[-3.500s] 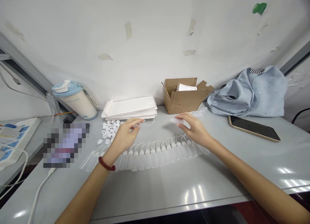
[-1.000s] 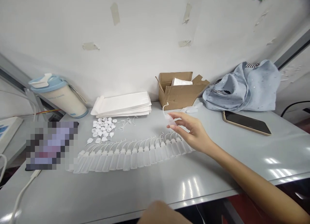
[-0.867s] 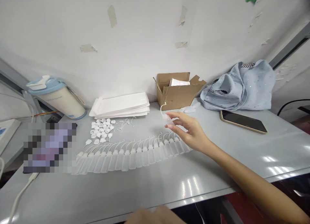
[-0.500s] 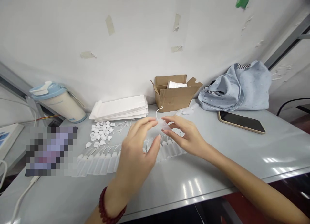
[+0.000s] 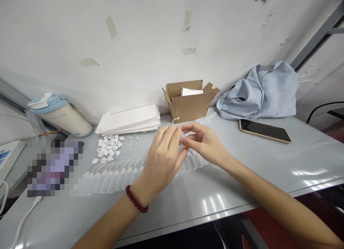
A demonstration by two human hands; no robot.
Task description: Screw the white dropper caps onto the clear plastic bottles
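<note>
Both hands meet above the middle of the desk, around a small translucent bottle. A thin bent white tube rises from it, above the fingertips. My right hand pinches the bottle from the right, between thumb and fingers. My left hand is closed over its left side, and its fingers hide most of it. Under and beside the hands lies a row of similar translucent bottles, each with a curved thin tube. Behind the row's left part is a pile of small white caps.
Loose thin tubes lie by the caps. Behind stand a stack of white paper sleeves and an open cardboard box. A tumbler is at left; a phone and a blue cloth bag are at right.
My left hand has moved in to the right, and its spread fingers have closed onto the bottle. My right hand keeps its pinch. The whole view has shifted slightly.
</note>
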